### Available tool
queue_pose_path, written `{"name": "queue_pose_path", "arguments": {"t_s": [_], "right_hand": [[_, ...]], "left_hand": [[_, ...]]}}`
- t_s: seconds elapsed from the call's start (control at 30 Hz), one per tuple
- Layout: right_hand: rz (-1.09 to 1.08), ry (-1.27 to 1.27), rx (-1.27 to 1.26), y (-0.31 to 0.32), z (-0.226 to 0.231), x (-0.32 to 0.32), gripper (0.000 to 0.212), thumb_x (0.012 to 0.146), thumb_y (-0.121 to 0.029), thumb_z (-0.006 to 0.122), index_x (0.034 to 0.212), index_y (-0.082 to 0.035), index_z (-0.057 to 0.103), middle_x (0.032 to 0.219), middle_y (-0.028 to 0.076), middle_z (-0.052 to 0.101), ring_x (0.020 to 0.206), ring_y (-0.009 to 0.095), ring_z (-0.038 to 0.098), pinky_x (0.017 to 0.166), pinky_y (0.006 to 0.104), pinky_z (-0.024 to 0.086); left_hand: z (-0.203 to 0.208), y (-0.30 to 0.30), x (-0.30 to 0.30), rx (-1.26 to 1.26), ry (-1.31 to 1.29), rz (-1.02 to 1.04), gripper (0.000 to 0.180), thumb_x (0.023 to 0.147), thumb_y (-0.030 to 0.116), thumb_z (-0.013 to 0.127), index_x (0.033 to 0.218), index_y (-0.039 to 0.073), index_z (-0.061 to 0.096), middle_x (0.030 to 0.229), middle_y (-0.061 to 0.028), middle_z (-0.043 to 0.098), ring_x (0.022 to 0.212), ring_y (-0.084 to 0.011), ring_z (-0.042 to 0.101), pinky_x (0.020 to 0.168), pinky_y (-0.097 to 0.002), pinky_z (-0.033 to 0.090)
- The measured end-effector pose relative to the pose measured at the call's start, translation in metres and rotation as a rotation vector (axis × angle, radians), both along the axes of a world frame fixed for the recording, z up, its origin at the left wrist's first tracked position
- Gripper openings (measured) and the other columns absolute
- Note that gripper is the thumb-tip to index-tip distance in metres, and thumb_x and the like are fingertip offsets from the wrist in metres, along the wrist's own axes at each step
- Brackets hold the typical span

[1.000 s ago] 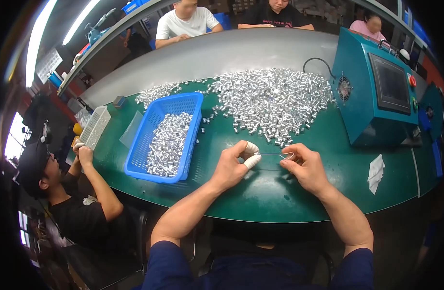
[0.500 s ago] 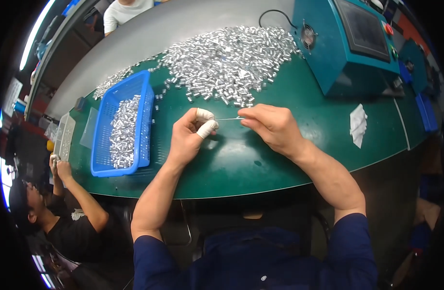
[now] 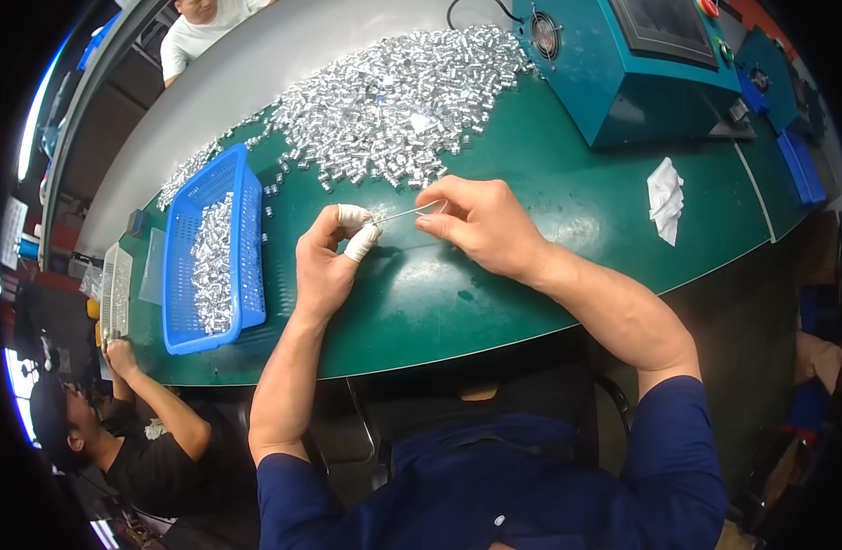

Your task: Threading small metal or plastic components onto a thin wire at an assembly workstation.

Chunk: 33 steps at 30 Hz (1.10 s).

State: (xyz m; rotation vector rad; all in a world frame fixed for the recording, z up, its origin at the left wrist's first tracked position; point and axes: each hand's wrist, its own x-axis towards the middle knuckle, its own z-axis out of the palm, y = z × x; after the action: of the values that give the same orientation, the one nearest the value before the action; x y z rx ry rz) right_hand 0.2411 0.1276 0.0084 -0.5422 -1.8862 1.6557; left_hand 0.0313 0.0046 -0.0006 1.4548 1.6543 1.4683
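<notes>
A thin metal rod (image 3: pixel 400 216) runs between my two hands over the green table, its right end tilted up and away from me. My left hand (image 3: pixel 325 270) has white coverings on the thumb and index finger, which are pinched at the rod's left end. Whatever else sits between those fingertips is hidden. Around the right end of the rod, the fingers of my right hand (image 3: pixel 494 225) are curled, thumb below and index finger above. Just beyond both hands lies a wide pile of small silvery metal cylinders (image 3: pixel 375 110).
To the left stands a blue plastic basket (image 3: pixel 251 229) partly filled with similar pieces. A teal machine (image 3: pixel 655 101) with a screen takes up the far right; a crumpled white cloth (image 3: pixel 665 202) lies before it. One person works at left, another sits across.
The rod has gone from nearly level to slanted, its right end higher. My right fingers have spread a little around it. The whole view has shifted, moving the table and pile leftward in the picture.
</notes>
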Motion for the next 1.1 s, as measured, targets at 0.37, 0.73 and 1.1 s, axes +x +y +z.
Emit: {"name": "queue_pose_path", "arguments": {"t_s": [0.37,0.73,1.1], "right_hand": [[0.069,-0.109,-0.262,0.015,0.005,0.005,0.033,0.103,-0.029,0.061,0.085,-0.002,0.068,0.061,0.002,0.063,0.052,0.009,0.06,0.047,0.0238,0.045],[-0.143,0.03,-0.089,0.015,0.014,0.009,0.034,0.103,-0.03,0.06,0.084,-0.003,0.068,0.062,0.0,0.062,0.056,0.007,0.059,0.05,0.0212,0.043],[-0.149,0.031,-0.059,0.015,0.017,0.011,0.03,0.102,-0.028,0.062,0.087,-0.003,0.07,0.064,-0.001,0.063,0.057,0.007,0.059,0.051,0.0215,0.043]], "left_hand": [[0.0,0.0,-0.007,0.036,0.107,-0.006,0.012,0.092,0.003,0.072,0.101,0.0,0.064,0.094,-0.0038,0.068,0.084,-0.011,0.065,0.079,-0.0256,0.053],[0.006,0.002,-0.014,0.129,0.157,0.2,0.014,0.093,0.001,0.071,0.106,-0.001,0.066,0.103,-0.0068,0.074,0.092,-0.0122,0.069,0.086,-0.0272,0.055],[0.008,0.002,-0.015,0.016,0.673,0.161,0.019,0.077,0.003,0.08,0.095,0.003,0.073,0.119,-0.0127,0.069,0.12,-0.0326,0.059,0.102,-0.0407,0.047]]}}
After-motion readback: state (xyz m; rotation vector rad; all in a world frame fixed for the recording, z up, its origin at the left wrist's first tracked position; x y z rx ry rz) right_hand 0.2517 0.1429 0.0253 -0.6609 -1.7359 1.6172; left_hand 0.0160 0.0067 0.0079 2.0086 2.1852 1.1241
